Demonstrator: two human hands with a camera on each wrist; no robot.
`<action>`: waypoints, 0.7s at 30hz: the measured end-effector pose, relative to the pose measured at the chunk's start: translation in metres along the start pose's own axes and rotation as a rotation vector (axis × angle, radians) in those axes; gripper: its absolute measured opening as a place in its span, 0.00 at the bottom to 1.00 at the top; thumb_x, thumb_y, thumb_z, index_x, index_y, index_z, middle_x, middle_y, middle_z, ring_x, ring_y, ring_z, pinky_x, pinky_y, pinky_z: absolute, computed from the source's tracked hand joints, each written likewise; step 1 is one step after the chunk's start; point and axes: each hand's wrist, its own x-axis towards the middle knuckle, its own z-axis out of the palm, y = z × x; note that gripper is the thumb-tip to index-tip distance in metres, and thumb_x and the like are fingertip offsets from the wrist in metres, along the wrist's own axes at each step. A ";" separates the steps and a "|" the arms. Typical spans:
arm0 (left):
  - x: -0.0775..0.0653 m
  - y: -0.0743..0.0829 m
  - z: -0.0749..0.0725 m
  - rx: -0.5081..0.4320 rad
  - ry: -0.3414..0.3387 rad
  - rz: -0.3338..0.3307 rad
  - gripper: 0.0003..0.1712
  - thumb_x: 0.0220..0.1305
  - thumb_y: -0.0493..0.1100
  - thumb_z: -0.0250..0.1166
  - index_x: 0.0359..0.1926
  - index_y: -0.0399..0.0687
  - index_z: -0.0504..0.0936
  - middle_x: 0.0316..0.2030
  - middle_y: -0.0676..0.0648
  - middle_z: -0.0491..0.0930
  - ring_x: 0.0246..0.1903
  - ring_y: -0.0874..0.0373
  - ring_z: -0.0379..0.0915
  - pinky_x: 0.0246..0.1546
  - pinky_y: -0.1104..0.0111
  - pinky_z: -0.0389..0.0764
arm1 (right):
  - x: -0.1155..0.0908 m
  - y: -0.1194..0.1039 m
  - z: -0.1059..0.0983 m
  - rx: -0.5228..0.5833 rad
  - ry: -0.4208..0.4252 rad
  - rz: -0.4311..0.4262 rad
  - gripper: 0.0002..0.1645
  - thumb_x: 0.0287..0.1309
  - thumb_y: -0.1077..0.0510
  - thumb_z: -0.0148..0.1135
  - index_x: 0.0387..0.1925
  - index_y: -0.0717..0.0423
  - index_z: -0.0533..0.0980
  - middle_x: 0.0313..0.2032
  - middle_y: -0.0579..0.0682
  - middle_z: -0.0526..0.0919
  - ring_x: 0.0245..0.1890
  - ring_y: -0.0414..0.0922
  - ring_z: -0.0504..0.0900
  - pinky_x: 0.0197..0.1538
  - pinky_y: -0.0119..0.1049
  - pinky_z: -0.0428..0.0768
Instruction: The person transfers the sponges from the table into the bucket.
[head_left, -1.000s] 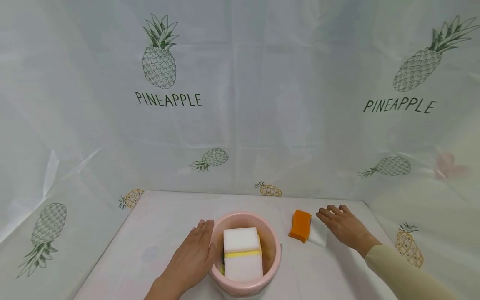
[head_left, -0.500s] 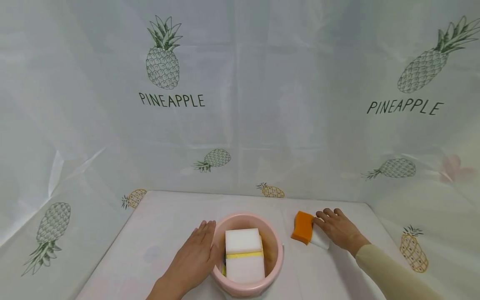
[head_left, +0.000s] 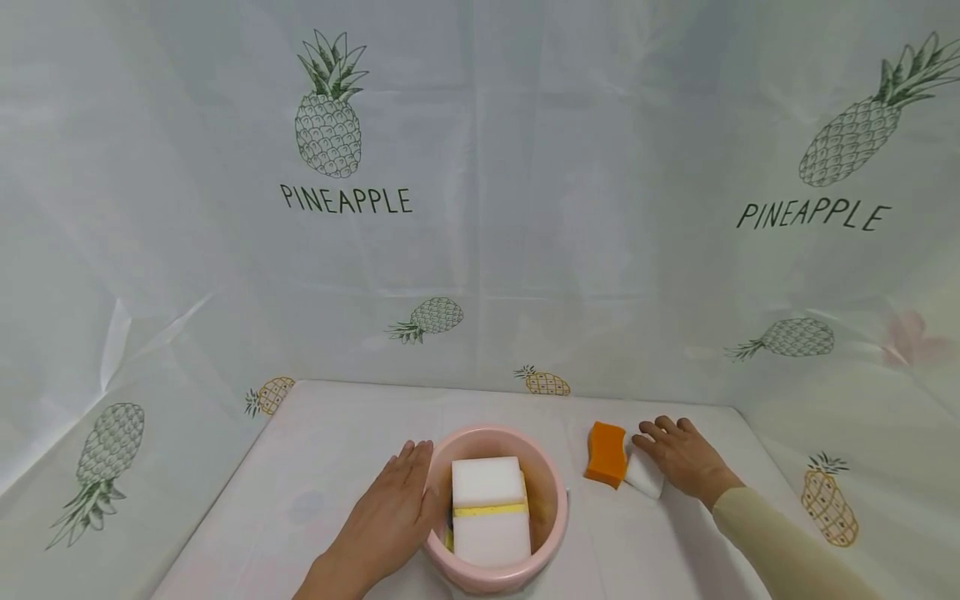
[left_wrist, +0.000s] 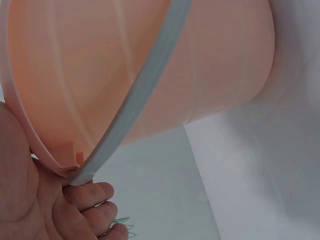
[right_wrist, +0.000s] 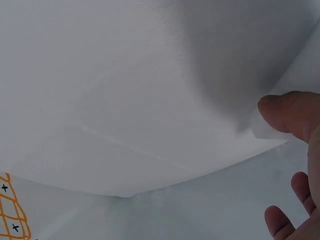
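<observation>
A pink bucket (head_left: pixel 497 580) stands at the front middle of the table, with white-and-yellow sponges (head_left: pixel 491 533) stacked in it. My left hand (head_left: pixel 384 512) lies along the bucket's left side, fingers extended and together. In the left wrist view its palm (left_wrist: pixel 20 190) touches the rim beside the grey handle (left_wrist: pixel 135 100). To the right of the bucket, an orange sponge (head_left: pixel 606 454) lies on the table. My right hand (head_left: pixel 681 460) pinches a white sponge (head_left: pixel 645 477) beside it; in the right wrist view the thumb (right_wrist: pixel 285 111) presses on that sponge. The index finger's contact is hidden.
A white-covered table (head_left: pixel 360 417) carries everything. Behind it and at both sides hangs a pale sheet (head_left: pixel 555 233) printed with pineapples. The orange sponge sits between the bucket and my right hand.
My right hand has come down leftward onto the white sponge, which is now slightly tilted and shifted beside the orange one. My left hand and the bucket stay put; the view has shifted slightly.
</observation>
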 end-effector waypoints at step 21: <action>0.002 -0.002 0.002 0.005 0.003 0.011 0.34 0.82 0.47 0.51 0.78 0.31 0.64 0.77 0.36 0.65 0.80 0.41 0.57 0.79 0.45 0.62 | -0.036 0.039 -0.001 0.049 0.216 0.206 0.37 0.49 0.42 0.73 0.50 0.65 0.73 0.43 0.61 0.77 0.46 0.62 0.76 0.49 0.61 0.76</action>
